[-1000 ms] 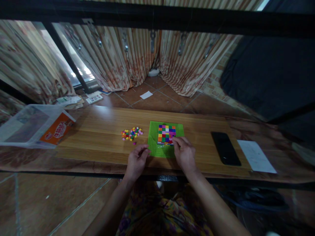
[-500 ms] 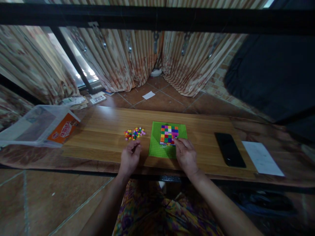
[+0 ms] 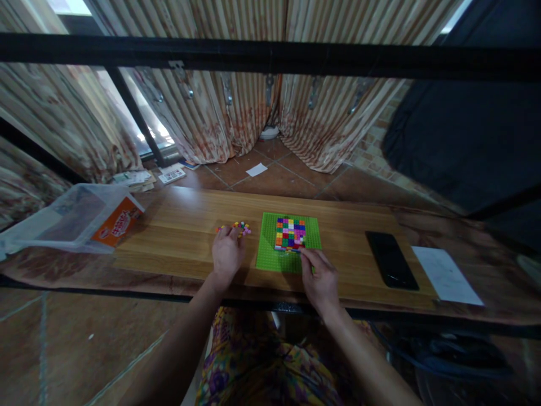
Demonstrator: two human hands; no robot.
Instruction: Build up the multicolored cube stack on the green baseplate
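A green studded baseplate (image 3: 266, 260) lies on the wooden board, carrying a low block of multicoloured toy bricks (image 3: 290, 232). My right hand (image 3: 320, 276) is at the block's near right corner, thumb and index finger pinched together. Whatever is between those fingertips is too small to make out. To the left, a small pile of loose toy bricks (image 3: 245, 229) is partly covered by my left hand (image 3: 227, 254). Its fingers reach down onto the bricks, with the thumb apart from them; the fingertips are partly hidden.
The wooden board (image 3: 169, 231) has a clear plastic box (image 3: 80, 217) with an orange label at its left end. On the right lie a black phone (image 3: 391, 260) and a white paper sheet (image 3: 448, 274). A dark bar (image 3: 270, 56) crosses above, before striped curtains (image 3: 236, 113).
My left hand has moved forward onto the loose bricks from just in front of them. My right fingertips have drawn slightly back toward me at the block's corner. The view has tilted slightly up.
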